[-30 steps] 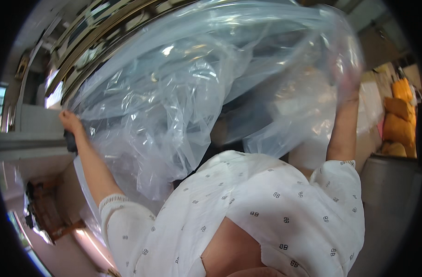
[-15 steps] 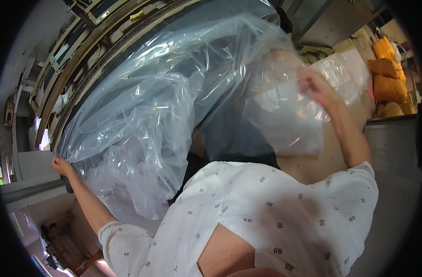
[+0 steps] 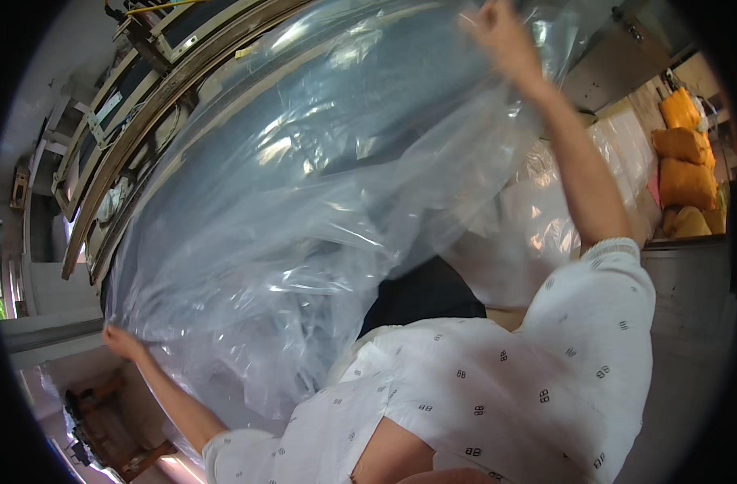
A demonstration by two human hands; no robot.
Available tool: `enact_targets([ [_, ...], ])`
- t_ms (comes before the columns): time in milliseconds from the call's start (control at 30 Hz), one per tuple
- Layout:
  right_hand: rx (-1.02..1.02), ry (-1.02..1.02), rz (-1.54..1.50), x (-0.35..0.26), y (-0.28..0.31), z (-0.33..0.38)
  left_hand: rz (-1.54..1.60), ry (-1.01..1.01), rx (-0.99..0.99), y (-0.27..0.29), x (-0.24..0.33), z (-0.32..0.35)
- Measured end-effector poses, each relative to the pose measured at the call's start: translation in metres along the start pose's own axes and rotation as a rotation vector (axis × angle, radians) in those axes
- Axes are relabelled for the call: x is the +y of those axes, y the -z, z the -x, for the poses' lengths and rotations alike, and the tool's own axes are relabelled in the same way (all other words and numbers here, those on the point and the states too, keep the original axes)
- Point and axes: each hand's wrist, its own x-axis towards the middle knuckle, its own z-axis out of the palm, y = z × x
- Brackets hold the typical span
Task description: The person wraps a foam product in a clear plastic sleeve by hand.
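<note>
A large sheet of clear plastic film (image 3: pixel 320 194) stretches across the view in front of me, wrinkled and shiny. At the far left, my left hand (image 3: pixel 124 343) is closed on the film's edge. My right hand (image 3: pixel 501 36) is raised at the top right with its fingers closed, pulling up another part of the film; motion blurs the fingertips. Between the hands the film slants upward to the right. A dark surface shows through it at the top, and loose folds gather near my body on the left.
Behind the film runs a long machine frame (image 3: pixel 134 129) with rails and a cable. Flat clear plastic (image 3: pixel 618 153) lies at the right. Beyond it, orange bundles (image 3: pixel 683 153) are piled on a ledge. A wooden stand (image 3: pixel 110 419) is at the lower left.
My right hand has gone up and away, spreading the film over the dark surface. My left hand has come down slightly, nearer to me, still holding the edge.
</note>
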Motion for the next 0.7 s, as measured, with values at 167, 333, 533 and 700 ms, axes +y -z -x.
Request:
enact_targets([
  [167,0.105,-0.212,0.287,0.119,-0.079,-0.002,-0.275,0.048,-0.096,0.037,-0.082,-0.031],
  [333,0.000,-0.166,0.349,0.152,-0.071,-0.044,-0.419,0.008,-0.080,0.020,-0.045,-0.022],
  [533,0.113,0.316,0.183,0.066,-0.074,-0.048,-0.146,-0.120,-0.074,0.027,-0.064,-0.026],
  [700,-0.165,0.640,0.025,-0.003,-0.100,0.029,0.080,0.142,0.025,0.097,-0.108,-0.043],
])
